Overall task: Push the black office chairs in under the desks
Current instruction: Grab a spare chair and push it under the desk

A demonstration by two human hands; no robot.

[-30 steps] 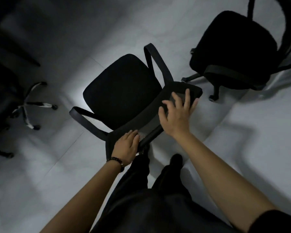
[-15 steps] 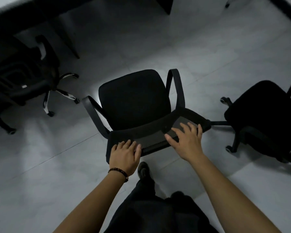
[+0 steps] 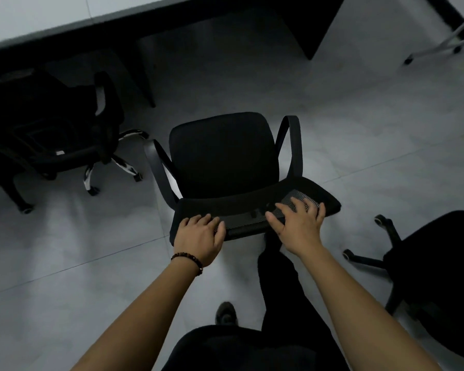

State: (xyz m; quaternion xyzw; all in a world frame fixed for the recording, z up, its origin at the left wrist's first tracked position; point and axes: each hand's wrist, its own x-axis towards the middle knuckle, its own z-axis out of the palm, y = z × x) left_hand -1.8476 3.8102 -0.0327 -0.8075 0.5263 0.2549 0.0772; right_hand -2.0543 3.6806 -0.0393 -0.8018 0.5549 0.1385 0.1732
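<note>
Black mesh forms the backrest top (image 3: 255,210) of the office chair (image 3: 223,156) being handled, which is shown from above and behind on pale floor tiles (image 3: 359,129). The left hand (image 3: 200,236) is laid over the backrest's left corner with its fingers curled on the rim; the right hand (image 3: 299,223) is spread flat on the mesh toward the right corner. The hands are set apart, one at each end of the backrest, and neither is seen to be closed fully round it. The chair lies directly ahead of the hands, seat forward, so that its front-to-back axis is directed at the dark opening under the desk (image 3: 65,20). Open floor is seen between the seat's front edge and the desk, and the chair is judged not yet pushed in. Both hands are about equally near; a straight push from both is judged to suit. A second chair (image 3: 51,129) is seen partly under the desk at the left, near the handled chair's left armrest (image 3: 158,170). A third chair (image 3: 439,263) stands at the right, well away from the desk.
</note>
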